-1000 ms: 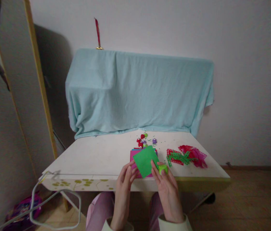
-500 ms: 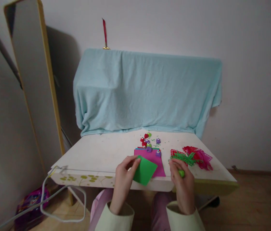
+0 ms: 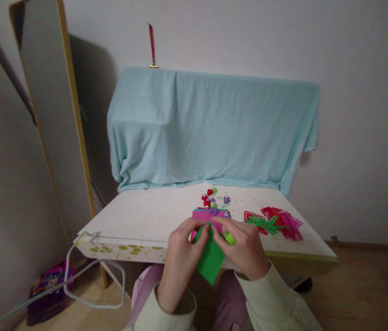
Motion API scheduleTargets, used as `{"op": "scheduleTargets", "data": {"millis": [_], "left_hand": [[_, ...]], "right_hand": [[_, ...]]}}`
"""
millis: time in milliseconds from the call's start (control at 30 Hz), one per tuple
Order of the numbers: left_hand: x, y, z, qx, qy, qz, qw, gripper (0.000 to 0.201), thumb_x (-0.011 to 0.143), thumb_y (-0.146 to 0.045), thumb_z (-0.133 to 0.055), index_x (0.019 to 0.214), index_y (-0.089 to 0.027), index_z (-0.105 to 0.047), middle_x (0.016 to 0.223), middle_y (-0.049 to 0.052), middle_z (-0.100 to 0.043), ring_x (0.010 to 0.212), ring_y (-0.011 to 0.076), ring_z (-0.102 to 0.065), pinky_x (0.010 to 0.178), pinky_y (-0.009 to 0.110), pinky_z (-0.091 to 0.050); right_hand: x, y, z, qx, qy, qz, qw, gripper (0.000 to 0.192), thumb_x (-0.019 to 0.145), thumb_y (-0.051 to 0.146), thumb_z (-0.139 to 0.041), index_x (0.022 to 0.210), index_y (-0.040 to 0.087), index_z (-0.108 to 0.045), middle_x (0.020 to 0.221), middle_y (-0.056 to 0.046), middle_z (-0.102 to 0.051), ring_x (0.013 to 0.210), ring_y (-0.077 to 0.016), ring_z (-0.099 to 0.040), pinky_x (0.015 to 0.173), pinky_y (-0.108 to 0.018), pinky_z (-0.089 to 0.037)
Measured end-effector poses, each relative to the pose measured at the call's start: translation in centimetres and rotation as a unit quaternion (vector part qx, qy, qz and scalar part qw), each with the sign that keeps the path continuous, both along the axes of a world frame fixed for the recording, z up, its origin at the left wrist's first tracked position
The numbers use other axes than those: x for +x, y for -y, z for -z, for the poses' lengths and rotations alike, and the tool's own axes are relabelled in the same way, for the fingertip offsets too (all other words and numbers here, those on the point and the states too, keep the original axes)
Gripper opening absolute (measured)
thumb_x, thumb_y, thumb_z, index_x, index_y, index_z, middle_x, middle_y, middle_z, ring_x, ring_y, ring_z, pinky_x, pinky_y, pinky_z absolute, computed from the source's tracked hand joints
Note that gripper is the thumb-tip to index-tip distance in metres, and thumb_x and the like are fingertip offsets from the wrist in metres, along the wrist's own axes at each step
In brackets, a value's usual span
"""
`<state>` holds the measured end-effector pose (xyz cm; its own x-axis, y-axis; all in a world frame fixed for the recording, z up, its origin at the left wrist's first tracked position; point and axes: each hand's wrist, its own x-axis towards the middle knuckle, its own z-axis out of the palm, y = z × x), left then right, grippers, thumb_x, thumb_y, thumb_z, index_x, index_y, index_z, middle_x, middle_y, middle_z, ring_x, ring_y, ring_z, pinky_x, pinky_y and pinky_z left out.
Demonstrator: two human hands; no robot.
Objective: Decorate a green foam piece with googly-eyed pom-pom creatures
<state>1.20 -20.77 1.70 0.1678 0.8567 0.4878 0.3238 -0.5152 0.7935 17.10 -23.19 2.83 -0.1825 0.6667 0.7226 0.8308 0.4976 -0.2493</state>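
Since half a second ago, we are bringing both hands together at the lower centre of the frame. Our left hand (image 3: 182,250) is pinching the upper edge of the green sheet (image 3: 210,259), which is hanging over the bench (image 3: 138,220) edge. Our right hand (image 3: 245,248) is closing on the same edge while curling around a small green punch (image 3: 229,237). Just above, we are seeing the pink sheets (image 3: 207,215), more punches (image 3: 212,200), and scraps (image 3: 272,223) at centre right.

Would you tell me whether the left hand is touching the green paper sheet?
Touching. The head view shows the left hand with its fingers pinching the upper edge of the green paper sheet.
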Motion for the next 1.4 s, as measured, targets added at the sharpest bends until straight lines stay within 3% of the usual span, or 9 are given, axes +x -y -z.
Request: {"op": "scheduleTargets", "data": {"millis": [500, 767, 933, 1033, 1167, 1267, 1400], "left_hand": [[0.6, 1.7, -1.2, 0.072, -0.042, -0.01, 0.996, 0.014, 0.089, -0.021, -0.052, 0.092, -0.02, -0.066, 0.09, 0.004, -0.065, 0.083, 0.0171, -0.059, 0.076, 0.027, -0.043], [0.6, 1.7, -1.1, 0.071, -0.051, -0.025, 0.996, 0.019, 0.09, -0.024, -0.05, 0.089, -0.02, -0.068, 0.084, 0.005, -0.066, 0.079, 0.0181, -0.059, 0.072, 0.027, -0.043], [0.1, 1.9, -1.2, 0.05, -0.072, -0.019, 0.996, 0.018, 0.088, -0.022, -0.051, 0.088, -0.021, -0.069, 0.083, 0.004, -0.066, 0.078, 0.0177, -0.06, 0.071, 0.026, -0.043], [-0.6, 2.5, -1.0, 0.023, -0.087, -0.001, 0.996, 0.018, 0.088, -0.023, -0.052, 0.084, -0.021, -0.07, 0.08, 0.004, -0.067, 0.078, 0.0182, -0.061, 0.07, 0.026, -0.043], [-1.2, 2.4, 0.0, -0.019, -0.067, 0.0, 0.998, 0.02, 0.088, -0.027, -0.051, 0.085, -0.02, -0.07, 0.086, 0.005, -0.069, 0.083, 0.0191, -0.063, 0.075, 0.027, -0.045], [-1.3, 1.8, 0.4, -0.074, -0.021, 0.002, 0.997, 0.022, 0.087, -0.033, -0.055, 0.084, -0.019, -0.071, 0.086, 0.004, -0.071, 0.083, 0.0199, -0.064, 0.077, 0.028, -0.046], [-1.6, 0.9, 0.6, -0.145, 0.042, 0.035, 0.988, 0.028, 0.085, -0.04, -0.057, 0.081, -0.016, -0.072, 0.083, 0.005, -0.072, 0.082, 0.0212, -0.065, 0.075, 0.027, -0.048]], "right_hand": [[-0.4, 0.5, -0.5, 0.023, -0.02, 0.001, 1.0, 0.014, 0.085, 0.015, -0.056, 0.095, 0.021, -0.065, 0.075, 0.0, -0.068, 0.065, -0.014, -0.062, 0.066, -0.025, -0.044], [-1.4, 0.5, 0.6, 0.012, -0.082, 0.024, 0.996, 0.015, 0.085, 0.016, -0.053, 0.092, 0.02, -0.065, 0.069, -0.001, -0.065, 0.062, -0.0138, -0.06, 0.065, -0.024, -0.044], [-1.0, -0.3, 1.5, 0.009, -0.062, 0.07, 0.996, 0.013, 0.086, 0.018, -0.053, 0.09, 0.02, -0.065, 0.066, -0.001, -0.065, 0.06, -0.0142, -0.06, 0.064, -0.024, -0.042], [1.7, -1.7, 1.8, 0.022, -0.066, 0.173, 0.982, 0.013, 0.086, 0.022, -0.054, 0.088, 0.02, -0.066, 0.066, 0.0, -0.066, 0.059, -0.0148, -0.061, 0.06, -0.025, -0.038], [7.1, -3.6, 2.3, -0.003, -0.039, 0.24, 0.97, 0.016, 0.086, 0.03, -0.054, 0.088, 0.022, -0.068, 0.064, 0.0, -0.066, 0.06, -0.0166, -0.062, 0.059, -0.025, -0.036], [11.9, -4.9, 3.3, -0.057, 0.009, 0.317, 0.947, 0.02, 0.084, 0.034, -0.055, 0.09, 0.024, -0.07, 0.067, -0.003, -0.068, 0.06, -0.019, -0.061, 0.055, -0.027, -0.033], [18.9, -6.2, 5.1, -0.162, 0.032, 0.418, 0.893, 0.023, 0.081, 0.036, -0.054, 0.084, 0.023, -0.073, 0.072, -0.01, -0.07, 0.068, -0.024, -0.062, 0.057, -0.03, -0.034]]}}
